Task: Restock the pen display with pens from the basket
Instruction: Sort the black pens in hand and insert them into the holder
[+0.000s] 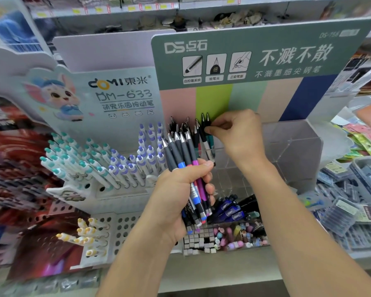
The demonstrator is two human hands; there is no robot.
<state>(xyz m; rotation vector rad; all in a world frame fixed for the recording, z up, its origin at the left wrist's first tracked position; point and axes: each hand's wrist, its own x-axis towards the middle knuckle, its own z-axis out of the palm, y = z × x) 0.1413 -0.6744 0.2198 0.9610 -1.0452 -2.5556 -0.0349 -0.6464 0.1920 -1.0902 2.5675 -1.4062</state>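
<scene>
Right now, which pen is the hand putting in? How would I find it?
Look at the big green sign board with white writing; below it stands a clear plastic holder. At the holder's left side, the right hand pinches a pen going in point-up. It has a black top and pale barrel, and unlike the bunch of pens gripped by the left hand, fingertips touch it alone.

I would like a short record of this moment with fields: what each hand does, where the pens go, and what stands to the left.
left hand: the left hand grips a bundle of grey-grip pens, tips up
right hand: the right hand pinches black pens at the top
destination: clear acrylic display below the green DS header board; its right compartments look empty
left neighbour: white display of teal and purple pens
</scene>
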